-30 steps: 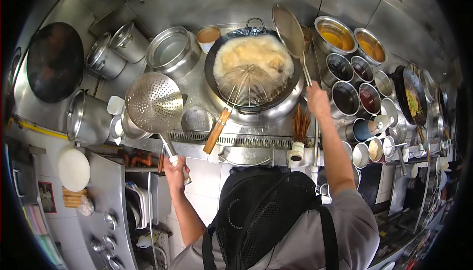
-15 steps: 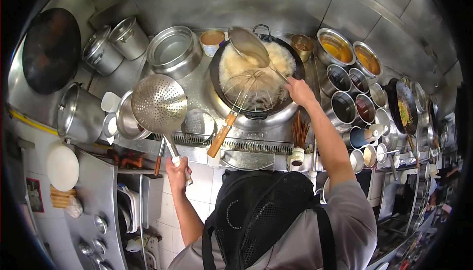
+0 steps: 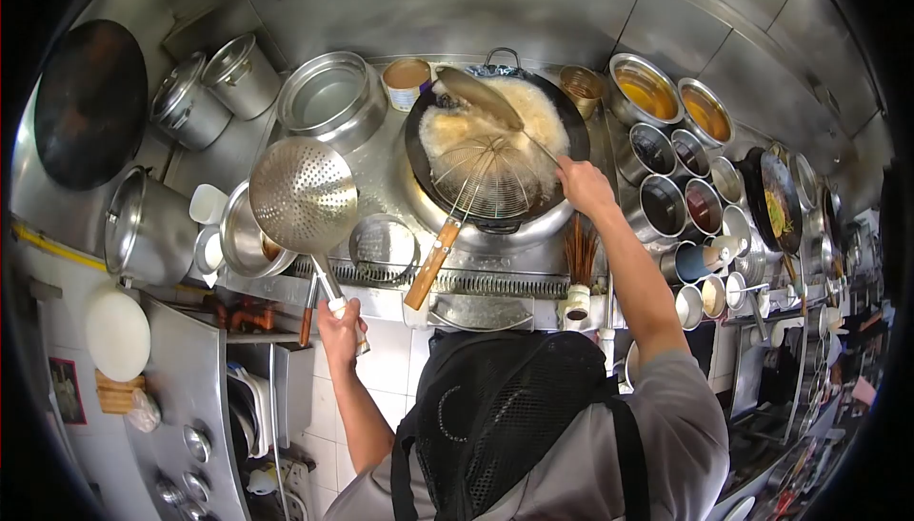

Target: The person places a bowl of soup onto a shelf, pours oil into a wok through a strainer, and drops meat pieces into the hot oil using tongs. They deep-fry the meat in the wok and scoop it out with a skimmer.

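Observation:
My left hand [image 3: 341,333] is closed round the handle of a large perforated skimmer [image 3: 303,196], whose bowl is over the steel counter left of the wok. With my right hand [image 3: 583,184] I grip the handle of a ladle-like strainer [image 3: 479,98], its head tilted over the wok [image 3: 415,161]. Pale, foaming oil [image 3: 535,107] bubbles inside the wok. A wire spider strainer [image 3: 487,178] rests across the wok's front, its wooden handle [image 3: 433,266] pointing toward me.
To the left stand a steel pot of liquid [image 3: 328,98] and lidded pots [image 3: 193,102]. At the right are bowls of yellow liquid [image 3: 645,90] and several sauce containers [image 3: 664,205]. A bamboo brush [image 3: 581,259] stands at the counter's front edge.
My right hand has moved left, bringing its strainer from the wok's right side over the foaming oil, where the head now tilts lower. My left hand keeps its hold on the skimmer.

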Tool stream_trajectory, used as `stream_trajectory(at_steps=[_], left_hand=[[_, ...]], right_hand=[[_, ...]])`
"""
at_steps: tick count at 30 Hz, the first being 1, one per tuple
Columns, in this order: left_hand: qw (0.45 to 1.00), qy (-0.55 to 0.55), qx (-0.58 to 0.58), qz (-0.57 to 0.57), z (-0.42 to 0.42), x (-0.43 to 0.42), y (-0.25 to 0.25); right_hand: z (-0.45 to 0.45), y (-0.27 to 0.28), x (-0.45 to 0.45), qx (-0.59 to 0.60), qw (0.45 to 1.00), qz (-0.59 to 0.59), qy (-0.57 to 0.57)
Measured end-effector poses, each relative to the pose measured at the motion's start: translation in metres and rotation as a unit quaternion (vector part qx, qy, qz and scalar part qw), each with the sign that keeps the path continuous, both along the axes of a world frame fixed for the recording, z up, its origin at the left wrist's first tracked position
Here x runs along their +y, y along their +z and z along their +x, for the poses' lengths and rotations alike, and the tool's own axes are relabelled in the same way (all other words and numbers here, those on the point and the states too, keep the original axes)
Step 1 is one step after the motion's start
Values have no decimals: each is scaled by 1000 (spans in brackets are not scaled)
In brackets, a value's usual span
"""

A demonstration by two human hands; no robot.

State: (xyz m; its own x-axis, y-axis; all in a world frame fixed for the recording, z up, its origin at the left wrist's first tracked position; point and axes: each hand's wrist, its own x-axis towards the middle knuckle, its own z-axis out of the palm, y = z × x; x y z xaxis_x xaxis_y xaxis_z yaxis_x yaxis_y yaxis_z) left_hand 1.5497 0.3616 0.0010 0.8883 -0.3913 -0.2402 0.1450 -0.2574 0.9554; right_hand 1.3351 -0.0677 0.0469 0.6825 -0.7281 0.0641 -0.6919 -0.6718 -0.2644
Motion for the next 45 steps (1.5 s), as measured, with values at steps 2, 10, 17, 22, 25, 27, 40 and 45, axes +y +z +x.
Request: stream_trajectory(at_steps=[2, 10, 17, 22, 25, 27, 40, 45], left_hand=[[999, -11, -34, -15, 2, -1, -1], [996, -36, -75, 13, 18, -17, 6], [994, -51, -101, -1, 12, -46, 21], [992, -69, -100, 14, 3, -48, 17], [991, -74, -107, 21, 1, -42, 11], [991, -78, -102, 22, -4, -40, 10], [995, -54, -83, -5, -8, -37, 7], [993, -63, -98, 31, 3, -46, 12]], right_hand=[[-18, 1, 3, -34, 999, -10, -12], [-84, 29, 9, -150, 986, -44, -63], [-87, -34, 6, -94, 986, -5, -140], [-40, -36, 13, -295, 887, 322, -149], [-29, -45, -1, -378, 830, 394, -118], [-30, -40, -4, -358, 845, 380, -114], [-50, -16, -1, -115, 989, 21, -89], [-69, 6, -1, -185, 981, -20, -55]])
